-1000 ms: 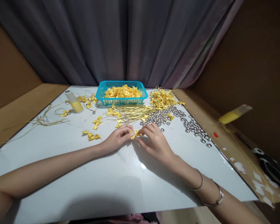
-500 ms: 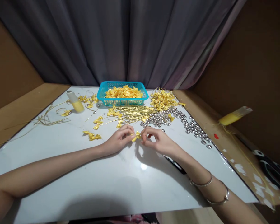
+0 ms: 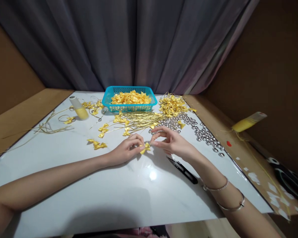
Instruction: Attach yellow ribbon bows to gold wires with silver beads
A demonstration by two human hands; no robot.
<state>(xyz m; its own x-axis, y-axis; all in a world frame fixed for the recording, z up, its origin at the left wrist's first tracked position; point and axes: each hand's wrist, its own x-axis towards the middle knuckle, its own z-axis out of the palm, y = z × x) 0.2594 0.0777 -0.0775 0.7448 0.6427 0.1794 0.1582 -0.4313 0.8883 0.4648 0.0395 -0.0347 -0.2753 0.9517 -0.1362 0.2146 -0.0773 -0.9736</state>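
Observation:
My left hand (image 3: 126, 150) is closed, pinching a small yellow ribbon bow (image 3: 146, 148) between thumb and fingertips just above the table. Just to the right of that bow, my right hand (image 3: 176, 144) has its thumb and index finger drawn together. Whatever those fingers hold is too small to make out. A black-handled craft knife (image 3: 186, 172) lies on the table below my right hand. Beyond the hands lie a bundle of gold cords (image 3: 139, 120) and many silver beads (image 3: 206, 135).
A blue basket (image 3: 130, 107) full of yellow bows stands at the back, beside a heap of corded bows (image 3: 173, 105). A bottle with yellow contents (image 3: 78, 108) stands left. Scissors (image 3: 288, 178) and another yellow bottle (image 3: 249, 122) are at the right.
My right hand has lifted slightly and its fingers have shifted off the bow's right side. More of the bow and the craft knife now shows. My left hand stays on the bow.

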